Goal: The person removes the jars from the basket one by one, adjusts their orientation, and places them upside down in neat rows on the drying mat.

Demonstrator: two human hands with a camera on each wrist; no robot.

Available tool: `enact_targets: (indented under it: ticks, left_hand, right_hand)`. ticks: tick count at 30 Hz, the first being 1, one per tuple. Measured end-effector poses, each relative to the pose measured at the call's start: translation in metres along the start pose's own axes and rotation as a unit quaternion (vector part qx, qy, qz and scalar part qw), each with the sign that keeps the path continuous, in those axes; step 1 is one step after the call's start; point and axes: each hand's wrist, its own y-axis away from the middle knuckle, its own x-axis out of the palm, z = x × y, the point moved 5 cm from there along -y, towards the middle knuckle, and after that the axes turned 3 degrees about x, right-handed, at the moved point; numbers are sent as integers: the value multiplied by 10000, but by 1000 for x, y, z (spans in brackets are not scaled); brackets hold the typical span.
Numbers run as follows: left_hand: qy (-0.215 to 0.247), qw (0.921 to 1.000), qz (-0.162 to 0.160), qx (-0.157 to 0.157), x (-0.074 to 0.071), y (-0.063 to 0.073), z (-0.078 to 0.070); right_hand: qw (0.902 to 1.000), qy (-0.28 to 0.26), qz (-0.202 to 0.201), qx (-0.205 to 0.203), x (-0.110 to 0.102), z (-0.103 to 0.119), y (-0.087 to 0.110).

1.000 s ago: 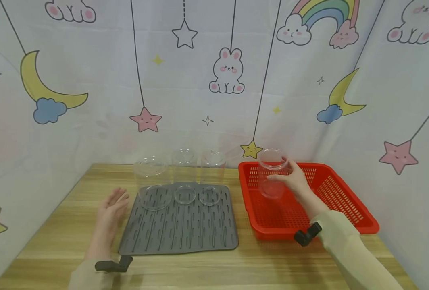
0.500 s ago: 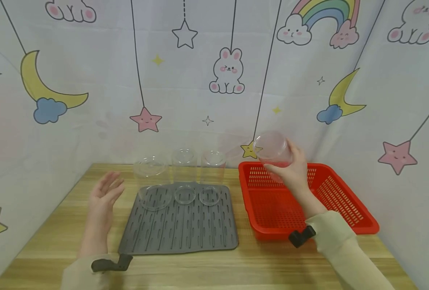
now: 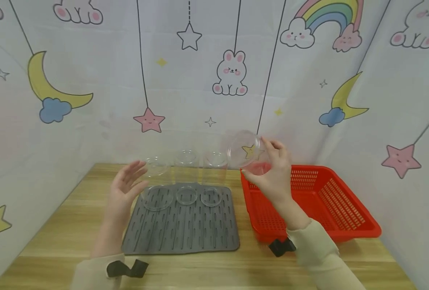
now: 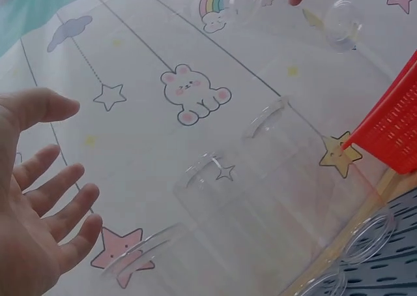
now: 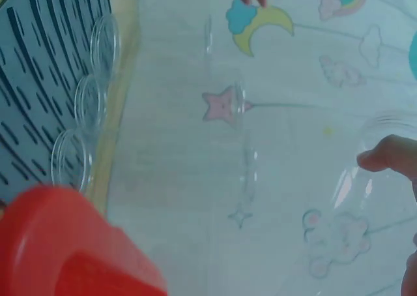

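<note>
My right hand [image 3: 279, 175] grips a clear round container [image 3: 244, 150] in the air above the red basket's left side. Its wide round end is tilted towards me; in the right wrist view the thumb [image 5: 391, 156] lies against its clear wall. Three clear cylindrical containers stand in a row along the back of the grey slotted mat: a wider one [image 3: 157, 189] at the left, then a narrower one [image 3: 186, 177] and another [image 3: 214, 177]. My left hand [image 3: 127, 185], fingers spread and holding nothing, hovers by the leftmost one; its fingers [image 4: 78, 198] show in the left wrist view.
The red plastic basket [image 3: 348, 201] stands on the right of the wooden table [image 3: 200, 270]. The grey mat [image 3: 182, 229] lies left of it, with bare wood between them. A white cloth with cartoon prints [image 3: 185, 96] hangs close behind the table.
My right hand has raised the clear container out of the basket, carried it leftward and tilted it. My left hand has risen and shifted right towards the leftmost container.
</note>
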Motion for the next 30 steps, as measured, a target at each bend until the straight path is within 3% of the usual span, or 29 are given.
enact_targets:
  ticks: [6,11,14,18,24,30]
  left_hand:
    - [-176,9990,403,38,22,1,3]
    - [-215,9969,748,150,36,5,2]
    - [-380,9940,1026,6,46,6,1]
    - [-625,9882,1376,-264,56,7,7]
    - [-686,9799,1847,-324,66,9,17]
    - [-762,9769,1917,-556,68,10,22]
  right_hand:
    - [9909,660,-145,-1160,11,33,10]
    - [9742,1193,-103,-1913,27,56,22]
    - [9632,1469,-55,-2251,39,65,30]
    - [9519,1792,52,-2484,53,74,39]
    - [9393,2193,185,-2631,69,81,51]
    - [9329,2429,334,-2636,78,81,58]
